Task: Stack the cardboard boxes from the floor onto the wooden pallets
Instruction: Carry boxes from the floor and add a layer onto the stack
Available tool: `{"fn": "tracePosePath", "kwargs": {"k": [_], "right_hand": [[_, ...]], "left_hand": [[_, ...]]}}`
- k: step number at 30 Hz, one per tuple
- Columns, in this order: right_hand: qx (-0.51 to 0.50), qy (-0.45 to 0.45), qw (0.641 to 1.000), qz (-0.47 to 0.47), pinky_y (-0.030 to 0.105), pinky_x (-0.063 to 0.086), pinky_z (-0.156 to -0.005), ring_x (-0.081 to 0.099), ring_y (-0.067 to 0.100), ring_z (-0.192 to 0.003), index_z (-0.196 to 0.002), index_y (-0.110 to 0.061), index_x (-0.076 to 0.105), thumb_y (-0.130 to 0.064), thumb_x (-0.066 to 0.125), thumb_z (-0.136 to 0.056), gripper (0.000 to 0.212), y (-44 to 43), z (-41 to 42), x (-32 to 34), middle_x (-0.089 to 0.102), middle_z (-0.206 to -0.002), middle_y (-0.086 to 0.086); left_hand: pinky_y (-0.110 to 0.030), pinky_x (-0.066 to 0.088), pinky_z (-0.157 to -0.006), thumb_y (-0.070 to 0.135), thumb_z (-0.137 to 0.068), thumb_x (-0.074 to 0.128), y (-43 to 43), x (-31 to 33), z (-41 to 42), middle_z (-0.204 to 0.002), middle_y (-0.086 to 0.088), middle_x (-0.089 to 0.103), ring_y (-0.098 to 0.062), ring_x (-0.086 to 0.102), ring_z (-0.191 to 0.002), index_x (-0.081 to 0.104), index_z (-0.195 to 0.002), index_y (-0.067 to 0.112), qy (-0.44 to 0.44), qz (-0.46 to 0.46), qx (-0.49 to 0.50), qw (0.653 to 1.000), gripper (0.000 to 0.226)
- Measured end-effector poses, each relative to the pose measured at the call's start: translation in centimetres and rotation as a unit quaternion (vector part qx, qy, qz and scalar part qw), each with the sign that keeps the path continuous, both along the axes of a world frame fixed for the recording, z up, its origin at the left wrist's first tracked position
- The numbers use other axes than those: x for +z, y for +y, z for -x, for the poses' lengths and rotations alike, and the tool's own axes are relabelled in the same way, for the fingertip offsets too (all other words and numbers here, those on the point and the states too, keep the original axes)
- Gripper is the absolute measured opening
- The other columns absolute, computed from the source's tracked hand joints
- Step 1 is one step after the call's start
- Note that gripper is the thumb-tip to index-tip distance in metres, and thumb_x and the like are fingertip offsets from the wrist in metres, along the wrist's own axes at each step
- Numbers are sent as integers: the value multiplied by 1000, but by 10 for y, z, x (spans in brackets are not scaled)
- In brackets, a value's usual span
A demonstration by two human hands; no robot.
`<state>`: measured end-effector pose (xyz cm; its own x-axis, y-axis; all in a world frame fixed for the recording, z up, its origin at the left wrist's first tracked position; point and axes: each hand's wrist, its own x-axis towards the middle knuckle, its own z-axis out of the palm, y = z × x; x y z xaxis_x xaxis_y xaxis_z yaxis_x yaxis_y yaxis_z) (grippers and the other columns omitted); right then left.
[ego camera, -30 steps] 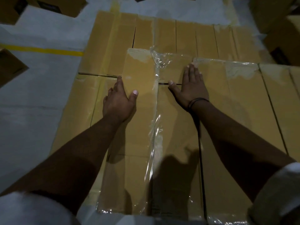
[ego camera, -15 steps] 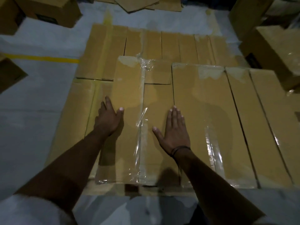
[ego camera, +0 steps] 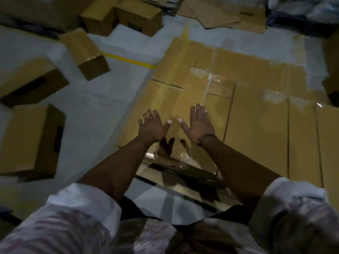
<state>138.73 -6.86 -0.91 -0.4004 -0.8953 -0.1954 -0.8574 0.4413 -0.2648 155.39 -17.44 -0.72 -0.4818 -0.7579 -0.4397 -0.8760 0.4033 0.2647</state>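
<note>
A layer of long taped cardboard boxes (ego camera: 256, 121) lies side by side in front of me, its top level; the pallet under it is hidden. My left hand (ego camera: 151, 126) and my right hand (ego camera: 199, 123) hover with fingers spread just above the near end of one box with clear tape (ego camera: 185, 99), palms down, holding nothing. Their shadows fall on the box below them. Loose cardboard boxes lie on the grey floor to the left: one near me (ego camera: 31, 142), another (ego camera: 27, 83) behind it, a tilted one (ego camera: 86, 52) farther off.
More boxes (ego camera: 128, 15) stand at the back left. Flattened cardboard sheets (ego camera: 225, 13) lie at the back. A yellow floor line (ego camera: 128, 60) runs left of the stack. Another box (ego camera: 332, 87) sits at the right edge. Bare grey floor lies between me and the loose boxes.
Both hands have slid back toward me along the box top and lifted off it. The view has pulled back and tilted, bringing the floor boxes on the left into sight.
</note>
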Motion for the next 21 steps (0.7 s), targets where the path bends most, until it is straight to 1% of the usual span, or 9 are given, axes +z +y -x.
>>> {"fn": "tracePosePath", "kwargs": {"k": [3, 5, 8, 11, 16, 18, 21], "right_hand": [[79, -10, 997, 18, 47, 0, -126, -8, 30, -156, -162, -9, 6, -74, 8, -95, 93, -38, -49, 25, -2, -169, 15], [141, -12, 989, 36, 47, 0, -126, -6, 32, -156, -161, -8, 10, -75, 7, -93, 96, -70, -91, 39, 3, -169, 16], [237, -12, 970, 50, 46, -1, -126, -6, 31, -156, -161, -8, 11, -68, 21, -100, 86, -130, -171, 53, 5, -169, 15], [293, -36, 955, 40, 46, -2, -126, -5, 31, -156, -162, -9, 10, -68, 23, -100, 86, -196, -276, 61, 5, -169, 14], [314, -129, 941, -13, 46, -3, -126, -5, 31, -156, -162, -13, 8, -69, 25, -100, 86, -283, -457, 78, 5, -169, 12], [306, -151, 940, -20, 47, -1, -126, -2, 33, -156, -162, -13, 10, -70, 23, -99, 86, -309, -508, 87, 9, -169, 13], [286, -170, 942, -36, 49, 2, -126, 0, 34, -155, -162, -13, 12, -74, 20, -97, 89, -338, -553, 95, 12, -168, 13]], "left_hand": [[-56, 0, -125, 70, -101, 21, -1, 15, -59, -170, -20, -6, -38, -2, -157, 1, -163, 6, 4, 40, 78, 996, 91], [-55, 1, -125, 71, -101, 22, -10, 22, -112, -171, -18, -6, -39, -1, -157, 2, -164, 8, 4, 47, 145, 988, 91], [-56, 3, -125, 71, -101, 24, -39, 27, -208, -171, -17, -6, -41, 1, -157, 2, -164, 10, -11, 52, 228, 972, 91], [-55, 5, -125, 70, -102, 26, -76, 31, -314, -171, -18, -4, -43, 3, -156, 4, -164, 9, -30, 55, 286, 956, 90], [-59, 7, -124, 72, -100, 25, -135, 58, -472, -171, -19, 0, -47, 7, -154, 6, -164, 10, -45, 17, 360, 932, 92], [-59, 8, -124, 73, -100, 24, -158, 73, -520, -171, -19, 0, -47, 6, -154, 7, -165, 12, -60, 10, 366, 929, 91], [-58, 14, -122, 71, -101, 26, -184, 87, -571, -170, -20, 4, -47, 11, -153, 11, -164, 13, -75, 15, 360, 930, 87]]}}
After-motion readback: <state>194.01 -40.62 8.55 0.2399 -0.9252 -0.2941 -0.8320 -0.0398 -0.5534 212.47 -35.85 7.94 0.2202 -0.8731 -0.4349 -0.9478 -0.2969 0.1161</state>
